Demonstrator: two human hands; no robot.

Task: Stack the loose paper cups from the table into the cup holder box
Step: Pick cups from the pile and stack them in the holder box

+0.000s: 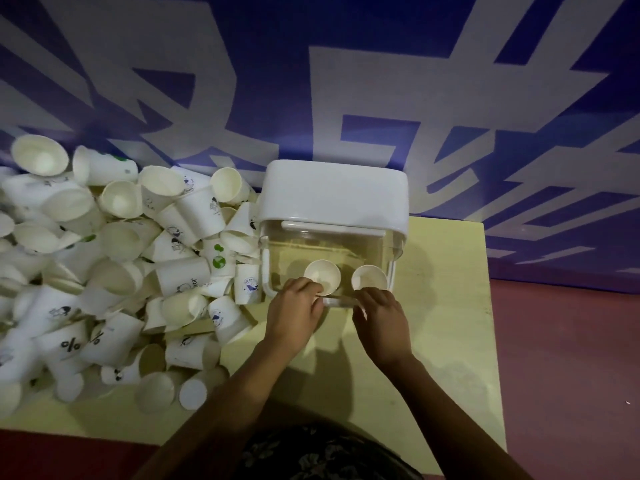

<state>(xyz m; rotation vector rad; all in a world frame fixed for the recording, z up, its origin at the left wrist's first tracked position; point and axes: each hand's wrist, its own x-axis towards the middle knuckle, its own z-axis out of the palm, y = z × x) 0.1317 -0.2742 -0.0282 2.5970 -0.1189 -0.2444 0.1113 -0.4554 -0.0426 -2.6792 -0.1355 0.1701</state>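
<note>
The cup holder box (332,216) stands at the back of the yellow table (446,306); it has a white top and a clear open front. Two white paper cups sit at its front, mouths up: a left cup (322,274) and a right cup (369,278). My left hand (294,315) pinches the left cup's near rim. My right hand (381,323) has its fingers closed at the right cup's near rim and on the box's clear front edge. A big heap of loose paper cups (114,271) covers the table's left half.
A blue wall with large pale shapes (346,81) rises right behind the table. The table's right edge meets a reddish floor (571,375). Bare tabletop lies to the right of the box and in front of it, around my forearms.
</note>
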